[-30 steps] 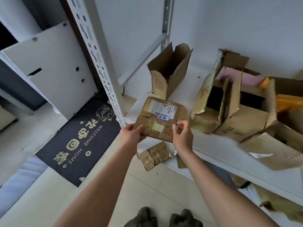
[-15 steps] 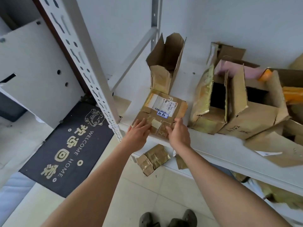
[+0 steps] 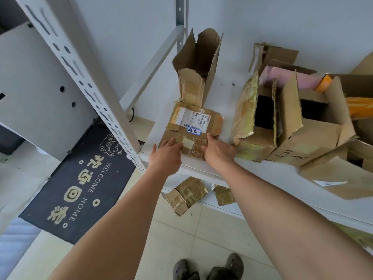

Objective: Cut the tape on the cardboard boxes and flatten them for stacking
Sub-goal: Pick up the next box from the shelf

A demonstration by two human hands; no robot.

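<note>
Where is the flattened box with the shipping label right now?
The flattened box lies on the white shelf, left end, before the upright open box, under both hands.

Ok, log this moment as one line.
flattened box flat on shelf | left hand open, on it | right hand open, on it | upright box behind

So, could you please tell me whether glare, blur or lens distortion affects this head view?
Head view: even, soft daylight; glossy tape on the open box catches glare; the shelf upright leans from wide-angle distortion; the flattened box label stays sharp; the far-right cardboard looks soft.
</note>
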